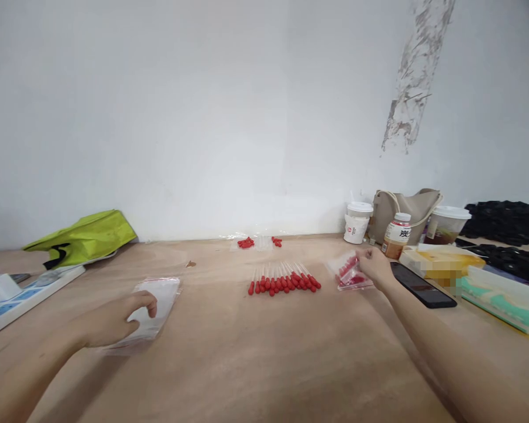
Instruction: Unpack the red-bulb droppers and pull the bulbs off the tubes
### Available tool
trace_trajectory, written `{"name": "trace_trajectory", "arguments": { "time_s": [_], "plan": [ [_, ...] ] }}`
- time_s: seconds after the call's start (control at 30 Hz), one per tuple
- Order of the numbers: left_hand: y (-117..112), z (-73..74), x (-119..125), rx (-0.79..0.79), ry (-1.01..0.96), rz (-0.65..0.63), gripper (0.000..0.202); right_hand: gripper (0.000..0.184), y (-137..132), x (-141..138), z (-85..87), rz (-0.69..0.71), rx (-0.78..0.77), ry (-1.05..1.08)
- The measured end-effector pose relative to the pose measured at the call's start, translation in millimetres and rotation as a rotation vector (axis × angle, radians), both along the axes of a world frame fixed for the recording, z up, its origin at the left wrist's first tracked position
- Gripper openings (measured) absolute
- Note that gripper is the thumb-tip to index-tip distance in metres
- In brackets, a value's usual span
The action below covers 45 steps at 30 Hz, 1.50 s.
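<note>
My left hand (pixel 114 317) is at the left, over a stack of clear zip bags (pixel 165 294), with thumb and fingers apart and nothing between them. At the right, my right hand (pixel 374 267) is closed on the edge of a clear zip bag of red-bulbed droppers (pixel 348 273), which rests on the table. A row of glass droppers with red rubber bulbs (pixel 284 283) lies between my hands, bulbs toward me. Farther back, near the wall, are more red-bulbed droppers (pixel 245 242) in clear plastic.
A black phone (pixel 423 286) lies beside my right forearm. Behind it stand a bottle (pixel 397 235), a white lidded cup (pixel 357 223), a beige bag (pixel 385 208) and a tissue pack (pixel 506 299). A power strip (pixel 35 296) and a yellow-green bag (pixel 92 235) are at the left.
</note>
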<state>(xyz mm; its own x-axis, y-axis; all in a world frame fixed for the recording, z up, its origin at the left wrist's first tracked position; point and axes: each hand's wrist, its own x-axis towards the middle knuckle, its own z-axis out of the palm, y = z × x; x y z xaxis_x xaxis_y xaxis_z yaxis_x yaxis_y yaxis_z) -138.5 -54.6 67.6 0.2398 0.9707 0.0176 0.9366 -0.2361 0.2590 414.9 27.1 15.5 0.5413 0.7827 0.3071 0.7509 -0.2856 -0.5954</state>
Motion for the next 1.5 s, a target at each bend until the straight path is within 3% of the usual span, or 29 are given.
{"name": "trace_trajectory", "arguments": {
  "time_s": [0.1, 0.17, 0.2, 0.3, 0.4, 0.47, 0.53, 0.6, 0.67, 0.87, 0.93, 1.0, 1.17, 1.23, 1.33, 1.43, 1.5],
  "plan": [
    [7, 16.2, 34, -0.047, -0.021, -0.070, 0.030, 0.029, -8, -16, 18.3, 0.062, 0.300, 0.119],
    [13, 22.0, 57, -0.072, -0.073, -0.168, 0.027, 0.031, -17, -37, 28.6, 0.316, 0.460, 0.367],
    [16, 23.1, 69, -0.088, -0.107, -0.212, 0.026, 0.034, -22, -50, 31.4, 0.487, 0.455, 0.494],
    [19, 19.1, 106, 0.069, -0.249, -0.302, 0.023, 0.040, -39, -96, 25.5, 0.820, 0.287, 0.711],
    [11, 6.2, 143, 0.259, -0.456, -0.313, 0.022, 0.042, -51, -140, -0.4, 1.101, 0.044, 0.849],
    [0, -6.3, 162, 0.203, -0.463, -0.401, 0.027, 0.042, -57, -161, -20.5, 1.184, -0.068, 0.889],
    [-11, -20.8, 173, 0.120, -0.431, -0.568, 0.038, 0.042, -60, -172, -35.8, 1.152, -0.099, 0.899],
    [-20, -35.1, 177, 0.058, -0.399, -0.696, 0.052, 0.042, -63, -172, -42.7, 1.107, -0.090, 0.839],
    [-25, -46.1, 177, 0.029, -0.393, -0.740, 0.053, 0.043, -67, -164, -41.3, 1.125, -0.122, 0.724],
    [-23, -50.7, 174, -0.041, -0.308, -0.905, 0.033, 0.041, -82, -131, -16.7, 1.421, -0.374, 0.290],
    [-19, -52.2, 177, -0.031, -0.274, -0.932, 0.035, 0.040, -86, -128, -10.6, 1.412, -0.307, 0.232],
    [-13, -57.9, 182, 0.039, -0.295, -0.864, 0.034, 0.036, -90, -130, -6.8, 1.381, -0.190, 0.145],
    [3, -78.0, 189, 0.180, -0.529, -0.403, 0.024, 0.051, -100, -140, -3.9, 1.445, -0.069, -0.168],
    [6, -81.3, 187, 0.120, -0.582, -0.290, 0.023, 0.051, -106, -146, -5.6, 1.386, -0.098, -0.213],
    [6, -80.2, 181, -0.069, -0.602, -0.228, 0.035, 0.046, -112, -160, -13.4, 1.163, -0.077, -0.187],
    [1, -76.1, 178, -0.313, -0.582, -0.177, 0.045, 0.029, -112, -175, -24.7, 0.920, -0.060, 0.030],
    [-2, -73.9, 179, -0.308, -0.573, -0.151, 0.048, 0.020, -107, -179, -29.4, 0.850, -0.107, 0.197]
  ]
}}
